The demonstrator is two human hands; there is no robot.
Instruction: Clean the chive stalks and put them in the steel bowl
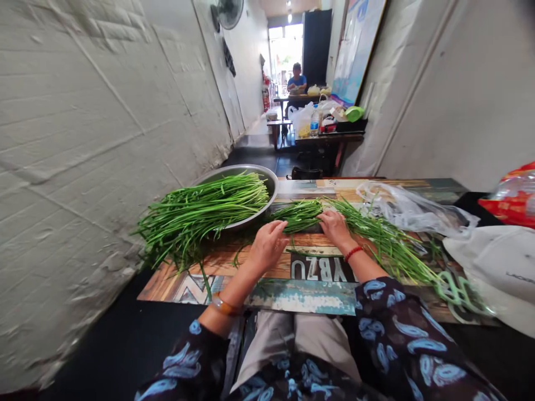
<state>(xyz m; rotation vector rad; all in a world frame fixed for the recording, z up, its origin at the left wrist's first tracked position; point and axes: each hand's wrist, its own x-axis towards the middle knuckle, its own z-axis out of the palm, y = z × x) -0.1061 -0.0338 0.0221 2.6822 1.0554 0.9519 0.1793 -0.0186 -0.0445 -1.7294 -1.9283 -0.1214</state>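
Observation:
Between my hands a small bunch of garlic chives (300,214) lies across the tabletop. My left hand (267,245) is closed in a pinch at the near left end of this bunch; its fingertips partly hide what they grip. Around the right end of the bunch curl the fingers of my right hand (334,227). To the left, a metal basin (271,192) carries a big heap of long chives (209,203), their leafy ends hanging over its side. More loose chives (388,245) stretch diagonally past my right wrist.
Green-handled scissors (453,289) lie at the right, near a white cap (497,267). A clear plastic bag (418,209) and a red package (512,203) are behind. The patterned table (301,295) stands by a white wall. Farther off, a person (296,81) sits at another table.

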